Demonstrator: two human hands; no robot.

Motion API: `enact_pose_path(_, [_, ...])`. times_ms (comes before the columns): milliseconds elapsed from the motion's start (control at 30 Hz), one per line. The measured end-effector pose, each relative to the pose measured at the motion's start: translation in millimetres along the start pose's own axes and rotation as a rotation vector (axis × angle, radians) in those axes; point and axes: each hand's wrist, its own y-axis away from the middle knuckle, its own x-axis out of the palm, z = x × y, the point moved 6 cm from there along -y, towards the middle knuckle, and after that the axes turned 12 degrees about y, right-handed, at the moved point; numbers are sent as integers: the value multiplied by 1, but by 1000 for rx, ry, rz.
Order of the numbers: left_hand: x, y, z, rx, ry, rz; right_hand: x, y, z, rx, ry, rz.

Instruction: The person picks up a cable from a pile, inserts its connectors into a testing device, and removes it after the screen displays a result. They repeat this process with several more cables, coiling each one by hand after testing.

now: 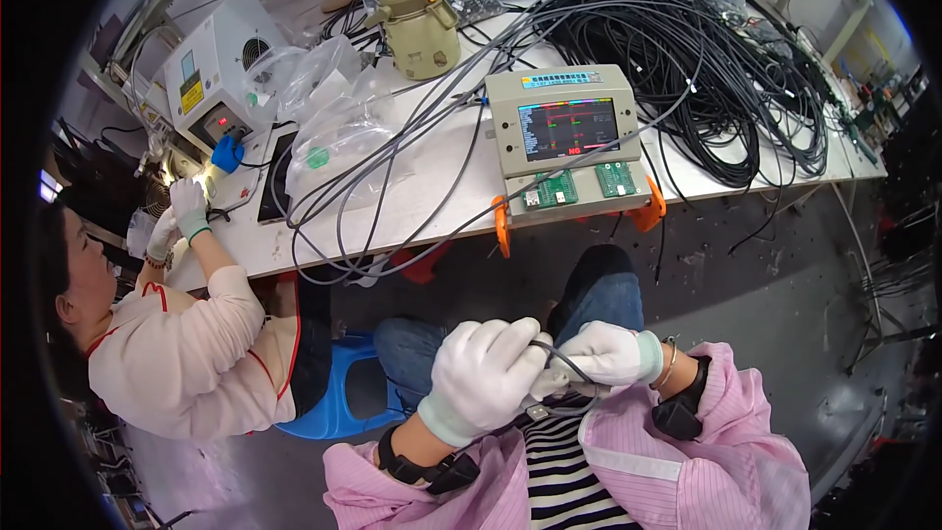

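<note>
Above my lap, my left hand (pixel 483 373) and my right hand (pixel 616 353) meet, both in white gloves. A thin dark cable (pixel 564 357) loops out between them, and the fingers of both hands are closed around it. Just below the fingers shows a small metal-coloured piece (pixel 537 413), perhaps the cable's plug; its kind is too small to make out. The fingertips partly hide the cable's ends. Beyond my hands, at the table's front edge, stands a beige tester (pixel 567 128) with a lit screen and two green circuit boards (pixel 551 189) on its front ledge.
Long cables stretch over the white table (pixel 442 172), with a large black coil (pixel 687 69) at the right. Orange clamps (pixel 502 226) grip the table edge. A beige jug (pixel 419 29) and plastic bags (pixel 339 157) stand behind. At left, a co-worker (pixel 186 353) handles something beside a white machine (pixel 211 74).
</note>
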Motion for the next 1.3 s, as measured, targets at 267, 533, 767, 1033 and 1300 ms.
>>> enact_pose_path(267, [4,26,29,-538,839,-137,-15,1,17,-263,307,-428])
enact_pose_path(533, [-32,14,20,-379,467,-189,1,-11,13,-43,489,-256])
enact_pose_path(767, [4,-11,10,-280,693,-126,8,-23,24,-204,238,-229])
enact_pose_path(1033, [30,23,16,-492,775,108,-2,7,53,-70,-236,-389])
enact_pose_path(1300, [22,48,26,-478,891,-51,-52,25,56,-448,-339,-738])
